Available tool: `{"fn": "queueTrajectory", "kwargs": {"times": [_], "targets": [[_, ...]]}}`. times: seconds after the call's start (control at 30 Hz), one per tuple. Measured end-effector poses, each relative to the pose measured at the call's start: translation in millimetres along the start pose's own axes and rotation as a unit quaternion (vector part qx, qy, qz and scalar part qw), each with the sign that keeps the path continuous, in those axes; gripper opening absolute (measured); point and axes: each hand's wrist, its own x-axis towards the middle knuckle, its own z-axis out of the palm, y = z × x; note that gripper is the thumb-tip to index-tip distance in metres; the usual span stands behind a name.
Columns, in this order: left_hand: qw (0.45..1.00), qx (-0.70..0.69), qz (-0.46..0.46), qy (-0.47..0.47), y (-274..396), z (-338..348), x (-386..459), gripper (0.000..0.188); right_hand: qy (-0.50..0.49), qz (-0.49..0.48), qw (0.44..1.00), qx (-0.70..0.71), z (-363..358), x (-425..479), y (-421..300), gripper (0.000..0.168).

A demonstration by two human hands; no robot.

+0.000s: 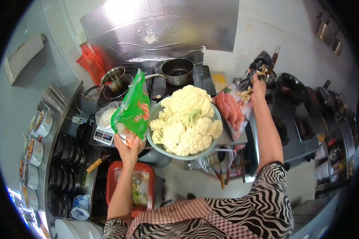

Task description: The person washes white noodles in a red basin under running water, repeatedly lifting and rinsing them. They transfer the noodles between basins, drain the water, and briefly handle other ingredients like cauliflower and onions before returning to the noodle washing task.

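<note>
My left hand [129,150] grips the lower end of a green and clear plastic food bag [134,110], with orange-pink pieces showing through near the fingers. Out to the right, my right hand [258,88] holds a dark printed plastic bag [236,103] that has pictures of sausages on it. Between the two bags, a large heap of cauliflower [188,122] fills a pale green plastic basin [179,156]. Left of the green bag, a white kitchen scale [104,135] carries a clear plastic tub [103,121] with white contents.
Behind the basin, a dark saucepan [177,71] and a steel pot [113,79] stand on cooktops. A red tub [151,179] with bagged food is below on the left. Several white enamel containers [36,155] line the left shelf. A black wok [293,86] sits at right.
</note>
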Motion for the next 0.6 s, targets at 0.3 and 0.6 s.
{"fn": "queueTrajectory", "kwargs": {"times": [0.3,0.6], "targets": [[1.000,-0.023,0.010,-0.018,2,1,-2,0.090,-0.410,-0.339,0.766,-0.361,-20,-151,49,0.050],[0.997,-0.076,-0.004,0.000,10,-38,-9,0.091,-0.424,-0.229,0.804,-0.348,-14,-176,13,0.035]]}}
